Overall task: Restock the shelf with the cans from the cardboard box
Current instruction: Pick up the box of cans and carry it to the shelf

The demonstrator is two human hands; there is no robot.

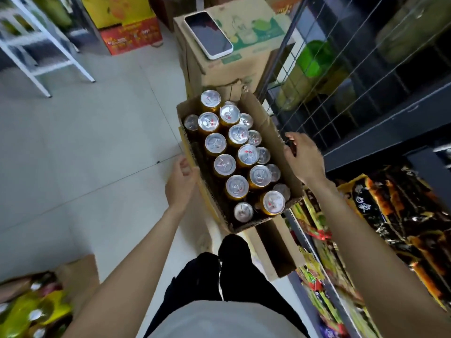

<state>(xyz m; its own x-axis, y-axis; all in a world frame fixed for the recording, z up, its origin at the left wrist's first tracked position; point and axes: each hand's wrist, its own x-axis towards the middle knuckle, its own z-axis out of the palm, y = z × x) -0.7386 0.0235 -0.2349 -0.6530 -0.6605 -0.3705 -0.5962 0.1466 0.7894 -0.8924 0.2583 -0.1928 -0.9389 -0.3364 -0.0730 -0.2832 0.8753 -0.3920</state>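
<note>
An open cardboard box [269,132] sits in front of me, packed with several upright gold cans [224,165] showing silver tops. My left hand [181,182] grips the box's left wall, fingers curled over its edge. At the box's right wall my right hand [303,157] has its fingers bent around the rim or flap; how firmly it holds is unclear. The dark shelf unit [380,123] stands to the right, its upper level behind a wire grid.
A taller closed carton [244,67] with a phone [208,34] on top stands just behind the box. Snack packets [380,215] fill the lower right shelf. White rack legs [39,69] stand at far left, a box of packets [36,311] at bottom left. Light floor tiles stretch left.
</note>
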